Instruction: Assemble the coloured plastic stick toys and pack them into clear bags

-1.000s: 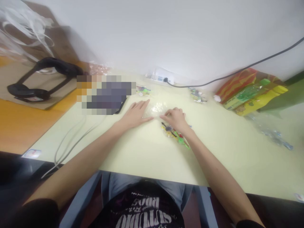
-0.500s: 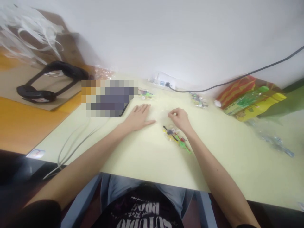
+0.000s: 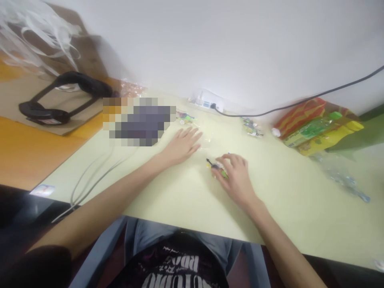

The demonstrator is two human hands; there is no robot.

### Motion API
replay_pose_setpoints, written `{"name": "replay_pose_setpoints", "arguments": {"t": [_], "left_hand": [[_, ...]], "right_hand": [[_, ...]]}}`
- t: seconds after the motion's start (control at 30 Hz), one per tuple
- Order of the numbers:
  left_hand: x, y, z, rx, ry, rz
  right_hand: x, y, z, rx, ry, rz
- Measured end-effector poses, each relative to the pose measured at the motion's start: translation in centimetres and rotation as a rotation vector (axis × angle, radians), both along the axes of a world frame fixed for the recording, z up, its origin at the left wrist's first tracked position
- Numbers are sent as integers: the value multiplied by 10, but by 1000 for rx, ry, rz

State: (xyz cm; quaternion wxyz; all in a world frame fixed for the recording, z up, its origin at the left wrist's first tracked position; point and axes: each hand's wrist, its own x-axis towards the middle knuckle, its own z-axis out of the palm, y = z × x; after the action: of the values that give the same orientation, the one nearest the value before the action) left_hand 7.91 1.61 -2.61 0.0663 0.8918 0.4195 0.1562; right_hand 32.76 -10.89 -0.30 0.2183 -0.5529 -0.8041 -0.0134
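Tabletop (image 3: 168, 192), right fingers (image 3: 235, 162) at coloured parts (image 3: 215, 165), edge (image 3: 150, 221) apart

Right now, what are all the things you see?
coloured pieces: three clusters, mixed, centre and back
table: one, pale yellow, middle
tabletop: one, orange, left
power strip: one, white, back
thick cable: one, black, right
thin cables: several, pale, left
frame: one, black, left
cardboard: some, brown, left
straps: several, white, left
bags: two, red-striped and yellow, right
bottle: one, green, right
plastic: some, clear, right
pixelated patch: one, dark, left
shirt: one, black, bottom
hands: two, bare, centre
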Motion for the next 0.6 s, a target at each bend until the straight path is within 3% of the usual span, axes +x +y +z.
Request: {"name": "replay_pose_setpoints", "arguments": {"t": [0.13,0.33,0.47,0.6], "left_hand": [[3,11,-10,-119,85,-66],[-27,30,-14,-136,114,-78],[-28,24,-1,-34,83,-75],[-8,4,15,102,-56,-150]], "right_hand": [[-12,-27,-19,-1,-190,94],[14,-17,-34,10,-183,11],[29,-8,-36,68,-135,0],[33,-3,-36,147,-49,-52]]}}
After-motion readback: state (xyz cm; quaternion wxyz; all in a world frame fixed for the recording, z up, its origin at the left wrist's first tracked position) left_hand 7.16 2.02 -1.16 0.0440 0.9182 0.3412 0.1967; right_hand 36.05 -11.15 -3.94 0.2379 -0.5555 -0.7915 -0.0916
